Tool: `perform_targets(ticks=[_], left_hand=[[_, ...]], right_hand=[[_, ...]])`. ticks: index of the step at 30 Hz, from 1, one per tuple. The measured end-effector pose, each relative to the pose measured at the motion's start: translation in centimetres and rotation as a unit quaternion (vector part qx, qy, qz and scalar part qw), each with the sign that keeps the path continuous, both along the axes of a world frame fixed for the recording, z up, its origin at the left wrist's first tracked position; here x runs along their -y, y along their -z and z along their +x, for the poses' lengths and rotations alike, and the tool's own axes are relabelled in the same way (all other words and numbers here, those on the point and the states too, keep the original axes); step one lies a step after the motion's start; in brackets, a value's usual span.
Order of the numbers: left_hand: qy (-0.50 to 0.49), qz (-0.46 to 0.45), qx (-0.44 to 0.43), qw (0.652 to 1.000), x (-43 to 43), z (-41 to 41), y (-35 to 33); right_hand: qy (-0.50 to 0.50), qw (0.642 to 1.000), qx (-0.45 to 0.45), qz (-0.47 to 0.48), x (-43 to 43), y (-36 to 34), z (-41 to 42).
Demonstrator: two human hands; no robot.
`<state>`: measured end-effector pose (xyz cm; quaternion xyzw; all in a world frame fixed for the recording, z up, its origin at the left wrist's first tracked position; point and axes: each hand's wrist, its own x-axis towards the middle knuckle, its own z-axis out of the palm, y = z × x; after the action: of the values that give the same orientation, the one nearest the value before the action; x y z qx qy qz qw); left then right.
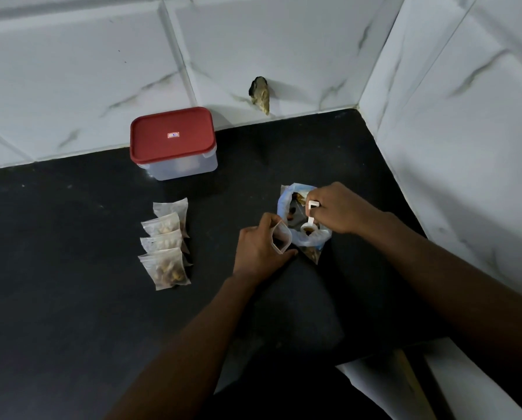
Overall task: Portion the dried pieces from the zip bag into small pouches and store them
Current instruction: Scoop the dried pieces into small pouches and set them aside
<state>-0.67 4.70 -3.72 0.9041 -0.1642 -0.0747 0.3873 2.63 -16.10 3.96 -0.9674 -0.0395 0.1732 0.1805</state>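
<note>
Roughly centre-right, on black counter (71, 268): zip bag (285, 199), standing open, mouth rolled outward into a soft bluish-clear cuff, thin crinkled plastic, lower corner creased against the surface. Brown and orange dried pieces (299, 197) showing through the opening, irregular lumps. Dipped into the mouth: small white plastic scoop (310, 222), round bowl with brown bits in it, flat handle ending in a squared loop. Pinched at the handle by right hand (341, 209), fingers curled round it, hand over the bag's right rim.

Just left of the bag, contact not readable: small pouch (281, 237), clear, thin, rectangular, pinkish strip at the lip, tilted with mouth open toward the scoop; dark inside, contents unclear. Gripped by left hand (259, 247), fingers wrapped round its body.

Further left, well apart: four filled pouches (164, 241) in an overlapping row, flat, frosted-clear, pale-to-brown lumps inside, nearest one darkest. Behind those, near the wall: rectangular translucent container (184, 169), rounded corners, glossy red lid (173, 144) on, small label at centre. Backing everything: white marble-look tiled wall (71, 71), grey veins, dark ragged hole (259, 93) just above the counter line.
</note>
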Motion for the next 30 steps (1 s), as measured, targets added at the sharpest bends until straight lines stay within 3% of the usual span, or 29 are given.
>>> perform_targets(ticks=[5,10,13,18,22,27,30], left_hand=[[-0.021,0.0,0.012,1.0,0.5,-0.4,1.1],[-0.033,-0.007,0.009,0.999,0.5,-0.6,1.8],[-0.04,0.009,0.013,0.999,0.7,-0.9,1.7],[-0.04,0.015,-0.003,0.999,1.1,-0.9,1.7],[-0.047,0.017,-0.019,0.999,1.1,-0.8,2.0],[-0.061,0.004,-0.016,0.998,1.4,-0.9,2.0],[-0.063,0.01,-0.02,0.998,1.5,-0.8,2.2]], right_hand=[[0.128,0.982,-0.065,0.124,0.0,0.4,0.2],[0.234,0.953,-0.094,0.168,0.3,0.9,0.3],[0.208,0.965,-0.089,0.131,0.7,0.7,0.3],[0.175,0.981,0.002,0.081,-0.8,0.7,-0.6],[0.216,0.969,-0.062,0.104,-1.6,1.2,-0.9],[0.306,0.916,-0.155,0.208,-0.6,0.7,-0.3],[0.378,0.861,-0.184,0.286,0.2,0.8,-0.7]])
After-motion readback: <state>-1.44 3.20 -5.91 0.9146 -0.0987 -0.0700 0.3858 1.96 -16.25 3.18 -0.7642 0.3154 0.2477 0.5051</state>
